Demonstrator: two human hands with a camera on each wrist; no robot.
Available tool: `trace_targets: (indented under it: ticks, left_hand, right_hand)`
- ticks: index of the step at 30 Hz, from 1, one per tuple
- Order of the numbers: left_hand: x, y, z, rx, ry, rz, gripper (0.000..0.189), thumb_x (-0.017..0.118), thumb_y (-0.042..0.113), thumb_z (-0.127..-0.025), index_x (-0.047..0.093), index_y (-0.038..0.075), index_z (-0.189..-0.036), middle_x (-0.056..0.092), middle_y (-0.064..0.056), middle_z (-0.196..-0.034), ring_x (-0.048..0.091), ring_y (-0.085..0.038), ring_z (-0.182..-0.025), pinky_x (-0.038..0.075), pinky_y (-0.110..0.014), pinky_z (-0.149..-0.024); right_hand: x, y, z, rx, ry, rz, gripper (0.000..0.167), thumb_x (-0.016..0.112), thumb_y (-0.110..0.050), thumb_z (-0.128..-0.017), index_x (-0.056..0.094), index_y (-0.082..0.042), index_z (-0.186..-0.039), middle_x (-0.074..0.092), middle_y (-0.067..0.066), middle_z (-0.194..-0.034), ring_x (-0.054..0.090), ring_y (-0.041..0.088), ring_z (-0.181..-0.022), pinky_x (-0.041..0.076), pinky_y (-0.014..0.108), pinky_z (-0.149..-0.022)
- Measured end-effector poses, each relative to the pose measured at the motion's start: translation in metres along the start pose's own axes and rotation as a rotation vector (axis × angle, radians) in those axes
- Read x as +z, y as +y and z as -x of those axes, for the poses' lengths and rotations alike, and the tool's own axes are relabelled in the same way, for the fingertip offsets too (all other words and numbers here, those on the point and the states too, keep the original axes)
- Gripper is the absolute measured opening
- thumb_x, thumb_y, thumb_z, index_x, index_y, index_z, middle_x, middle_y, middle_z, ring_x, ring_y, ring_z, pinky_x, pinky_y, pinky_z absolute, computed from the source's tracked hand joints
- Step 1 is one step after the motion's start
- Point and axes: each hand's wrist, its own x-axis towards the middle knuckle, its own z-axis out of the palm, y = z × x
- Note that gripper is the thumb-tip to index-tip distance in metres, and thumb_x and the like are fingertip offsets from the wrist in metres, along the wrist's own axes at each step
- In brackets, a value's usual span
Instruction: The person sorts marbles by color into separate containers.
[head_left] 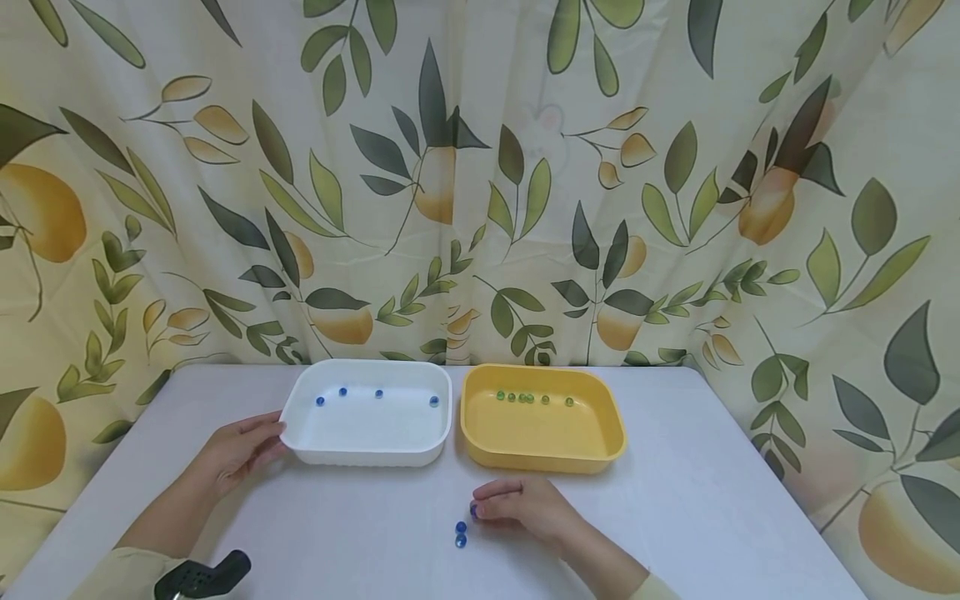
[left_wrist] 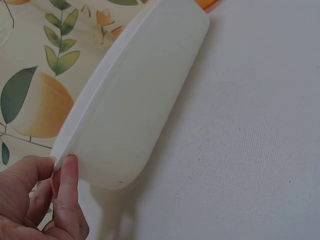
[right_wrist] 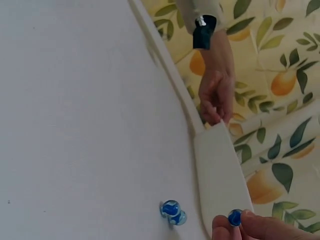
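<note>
My left hand (head_left: 242, 450) pinches the rim of a white plastic tray (head_left: 360, 457) at its left end; thumb and fingers meet at that corner in the left wrist view. Several blue marbles (head_left: 378, 394) lie inside this tray. Between thumb and fingertips, my right hand (head_left: 528, 510) holds a blue marble (right_wrist: 235, 217), in front of the gap between the trays. Just left of it, two more swirled blue marbles (head_left: 461, 541) sit close together on the table, one behind the other.
A yellow tray (head_left: 543, 458) with several green marbles (head_left: 545, 400) in a row stands right of the white one. The table (head_left: 337, 533) has a white cloth. Behind its back edge hangs a leaf-and-fruit curtain (head_left: 510, 275). A dark strap (head_left: 202, 575) shows at my left sleeve.
</note>
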Motion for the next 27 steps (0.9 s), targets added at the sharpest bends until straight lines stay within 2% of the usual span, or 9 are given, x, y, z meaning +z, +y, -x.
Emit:
trace_targets:
  ticks: [17,27]
  left_hand:
    - [-0.003,-0.001,-0.002,0.002,-0.003,-0.009,0.064,0.064,0.015,-0.096,0.033,-0.010,-0.146,0.068,0.006,-0.093,0.069,-0.004,-0.080,0.060,-0.025,-0.080]
    - [-0.003,-0.002,-0.003,0.006,-0.007,0.005,0.064,0.064,0.014,-0.096,0.033,-0.010,-0.146,0.068,0.006,-0.094,0.069,-0.004,-0.080,0.060,-0.026,-0.082]
  right_hand:
    - [0.003,-0.036,-0.006,-0.049,-0.063,-0.133,0.035,0.074,-0.010,-0.087,0.065,0.008,-0.117,0.075,0.014,-0.103,0.073,0.021,-0.093,0.061,0.032,-0.085]
    - [0.012,-0.058,-0.015,-0.107,-0.048,-0.139,0.032,0.074,-0.009,-0.087,0.066,0.005,-0.115,0.075,0.012,-0.100,0.073,0.021,-0.091,0.061,0.033,-0.084]
